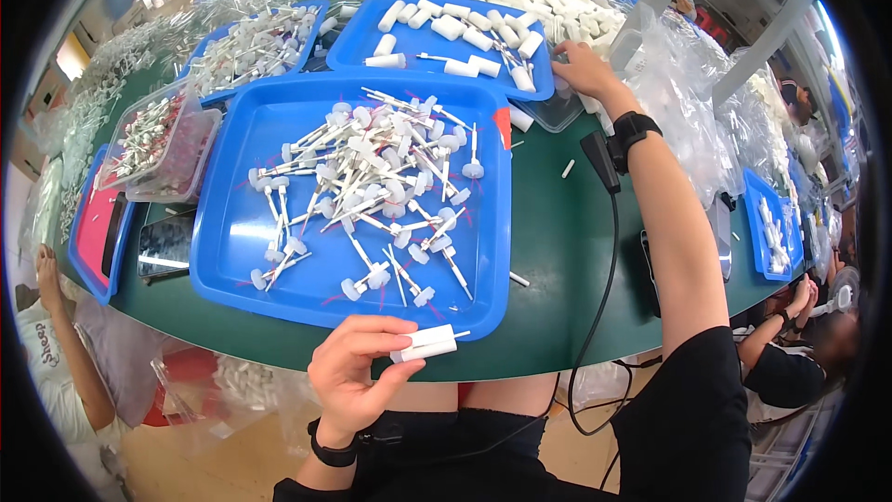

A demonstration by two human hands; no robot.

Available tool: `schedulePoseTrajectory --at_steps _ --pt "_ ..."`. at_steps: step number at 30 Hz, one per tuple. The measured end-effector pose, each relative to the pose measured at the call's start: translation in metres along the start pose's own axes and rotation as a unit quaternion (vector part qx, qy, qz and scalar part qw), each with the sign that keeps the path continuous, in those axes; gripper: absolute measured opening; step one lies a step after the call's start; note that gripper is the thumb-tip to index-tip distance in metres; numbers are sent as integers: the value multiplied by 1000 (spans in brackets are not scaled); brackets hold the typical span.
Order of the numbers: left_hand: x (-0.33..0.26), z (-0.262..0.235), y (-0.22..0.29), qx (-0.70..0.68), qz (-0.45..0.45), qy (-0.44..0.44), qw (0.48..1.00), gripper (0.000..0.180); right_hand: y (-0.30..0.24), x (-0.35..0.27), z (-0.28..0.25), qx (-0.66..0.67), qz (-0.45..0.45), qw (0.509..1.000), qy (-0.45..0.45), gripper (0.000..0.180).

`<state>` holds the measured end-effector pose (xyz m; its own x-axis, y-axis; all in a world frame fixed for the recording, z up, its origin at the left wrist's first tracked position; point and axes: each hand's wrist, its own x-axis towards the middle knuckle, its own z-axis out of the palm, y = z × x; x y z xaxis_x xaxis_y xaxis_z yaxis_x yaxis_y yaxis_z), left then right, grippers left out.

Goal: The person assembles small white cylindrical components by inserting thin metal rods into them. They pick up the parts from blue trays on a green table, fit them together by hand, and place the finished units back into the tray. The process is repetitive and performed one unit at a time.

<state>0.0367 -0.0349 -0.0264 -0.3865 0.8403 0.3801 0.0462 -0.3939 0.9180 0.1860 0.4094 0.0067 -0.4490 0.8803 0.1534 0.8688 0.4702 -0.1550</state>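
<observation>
The head view shows a green table (567, 223) filling the middle of the scene. On it, the largest blue tray (228, 251) bears a loose heap of white stick parts (372, 181) with round translucent pieces. Beyond it, a smaller blue tray (364, 26) carries scattered white cylinders (448, 28). At the left stands a clear plastic box (153, 188) of small parts. The left hand (348, 376) is mostly closed, thumb and fingers pinching one item near the table's front edge. The right hand (593, 72) reaches to the right end of the smaller tray, fingers loosely bent; whether it grips anything I cannot tell. A black phone (165, 244) lies left of the largest tray. The held white cylinder (427, 344) is tilted slightly, a thin white pin (463, 334) sticking out of its right end.
</observation>
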Motion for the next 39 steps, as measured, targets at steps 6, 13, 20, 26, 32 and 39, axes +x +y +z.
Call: schedulePoseTrajectory --at_steps 6,13,20,26,32,39 --pt "0 1 1 0 -14 4 1000 24 5 3 -2 -53 -35 996 -69 29" --pt "1 4 2 -12 -20 -3 1000 24 24 -9 -2 11 -59 983 172 21" --pt "-1 3 -2 -21 -14 2 1000 25 -19 -103 -50 345 -67 936 9 25" --pt "-4 4 -4 -20 -18 10 1000 28 -27 -161 -22 252 -118 959 -60 25" --pt "-4 7 -2 -35 -16 7 999 27 -16 -141 -27 311 -94 943 76 27" --pt "-4 9 2 -71 -35 8 997 26 -40 -175 -73 308 -132 929 159 28"
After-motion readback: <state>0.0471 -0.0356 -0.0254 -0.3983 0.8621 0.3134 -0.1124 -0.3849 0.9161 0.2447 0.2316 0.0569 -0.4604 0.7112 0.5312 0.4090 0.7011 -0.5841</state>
